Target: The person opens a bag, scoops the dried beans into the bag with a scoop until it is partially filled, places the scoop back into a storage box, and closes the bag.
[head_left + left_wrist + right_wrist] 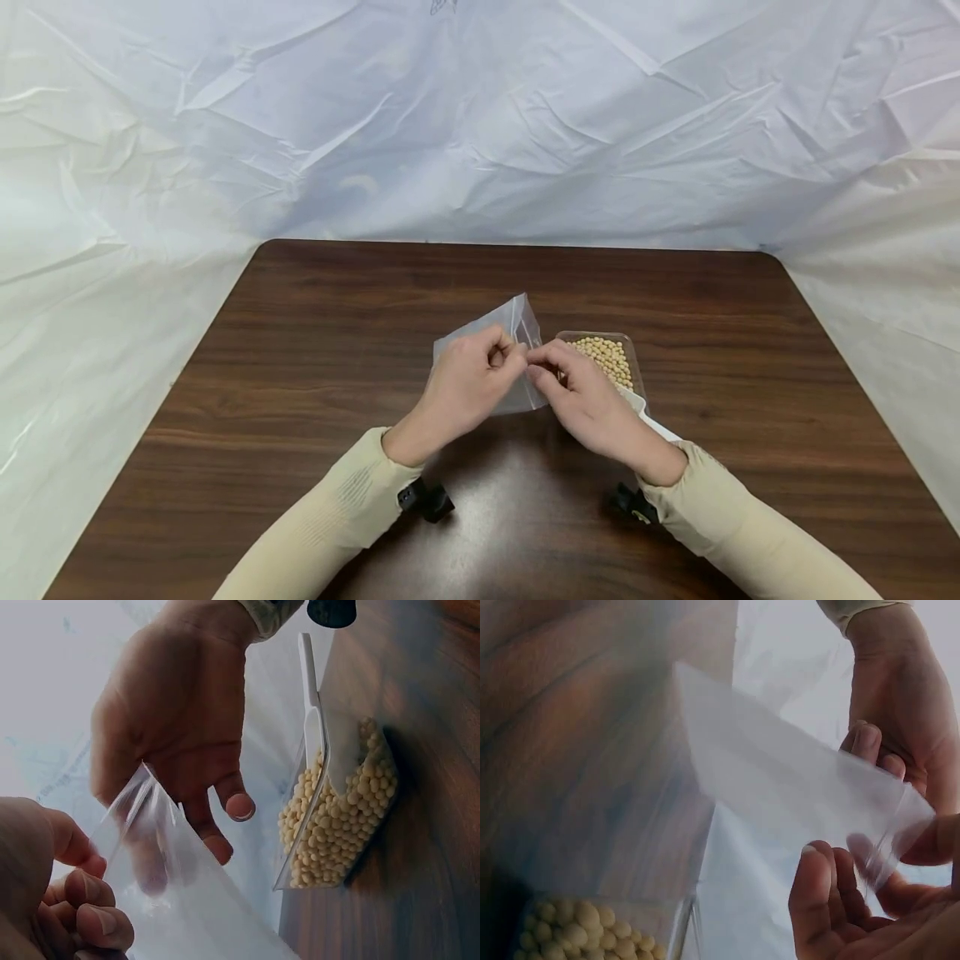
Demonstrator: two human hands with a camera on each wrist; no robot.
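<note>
Your left hand [462, 390] and right hand [581, 398] both pinch the top edge of a clear plastic bag [495, 333], fingertips meeting at its mouth, holding it lifted above the brown table [300, 375]. Just right of the bag sits a clear tray of soybeans [606, 357], a white scoop [313, 712] resting in it.

dark wooden table [300, 350], crinkled white backdrop [480, 125]
</note>
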